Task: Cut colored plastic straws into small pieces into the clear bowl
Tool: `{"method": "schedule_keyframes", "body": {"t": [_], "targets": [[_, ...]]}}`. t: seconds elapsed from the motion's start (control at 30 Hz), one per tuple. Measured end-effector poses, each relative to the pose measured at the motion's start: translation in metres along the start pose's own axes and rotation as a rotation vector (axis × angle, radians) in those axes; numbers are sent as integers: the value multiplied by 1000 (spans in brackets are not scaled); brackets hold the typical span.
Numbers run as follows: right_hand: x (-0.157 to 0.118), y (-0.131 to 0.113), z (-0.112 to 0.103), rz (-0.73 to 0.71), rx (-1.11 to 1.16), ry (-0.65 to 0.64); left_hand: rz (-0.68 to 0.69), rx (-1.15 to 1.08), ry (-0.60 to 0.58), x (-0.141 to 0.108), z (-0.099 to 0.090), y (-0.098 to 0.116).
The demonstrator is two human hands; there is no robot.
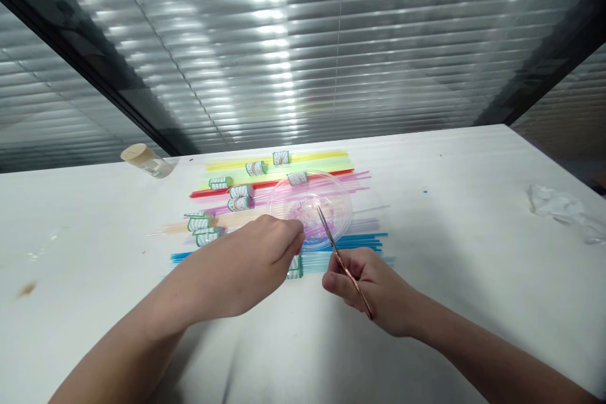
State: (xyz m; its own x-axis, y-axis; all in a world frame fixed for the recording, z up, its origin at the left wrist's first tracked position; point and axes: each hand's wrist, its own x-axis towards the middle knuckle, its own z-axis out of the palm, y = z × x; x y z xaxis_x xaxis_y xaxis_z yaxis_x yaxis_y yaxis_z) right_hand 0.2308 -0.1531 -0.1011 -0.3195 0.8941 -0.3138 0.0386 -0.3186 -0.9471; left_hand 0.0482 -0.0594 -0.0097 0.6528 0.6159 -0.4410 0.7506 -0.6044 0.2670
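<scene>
In the head view my right hand (374, 287) grips a pair of copper-coloured scissors (348, 271). The blades point up and away, over a clear round plastic bowl (349, 214). Small pink, purple and blue pieces (307, 211) lie inside it. My left hand (265, 259) reaches to the bowl's near left side, fingers pinched together. What they hold, if anything, is hidden. Under and around the bowl lie bundles of thin plastic straws: dark blue (364, 242), light blue (326, 261), red (211, 192), yellow (322, 156) and other colours, several with patterned paper bands (241, 191).
A clear jar with a cork-like lid (146, 160) stands at the back left. Crumpled clear plastic (563, 211) lies at the far right of the white table (473, 202). Window blinds (303, 44) rise behind the back edge. Small scraps (35, 255) lie at the left.
</scene>
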Motion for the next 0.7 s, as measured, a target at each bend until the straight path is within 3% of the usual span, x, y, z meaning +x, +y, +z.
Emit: {"method": "schedule_keyframes", "body": {"t": [0.2, 0.37, 0.7], "targets": [[1, 3, 1, 36, -10, 41, -13, 9, 5, -1, -2, 0], [-1, 1, 0, -56, 11, 59, 6, 16, 19, -3, -2, -2], [-3, -4, -4, -105, 54, -27, 45, -85, -11, -4, -6, 0]]}}
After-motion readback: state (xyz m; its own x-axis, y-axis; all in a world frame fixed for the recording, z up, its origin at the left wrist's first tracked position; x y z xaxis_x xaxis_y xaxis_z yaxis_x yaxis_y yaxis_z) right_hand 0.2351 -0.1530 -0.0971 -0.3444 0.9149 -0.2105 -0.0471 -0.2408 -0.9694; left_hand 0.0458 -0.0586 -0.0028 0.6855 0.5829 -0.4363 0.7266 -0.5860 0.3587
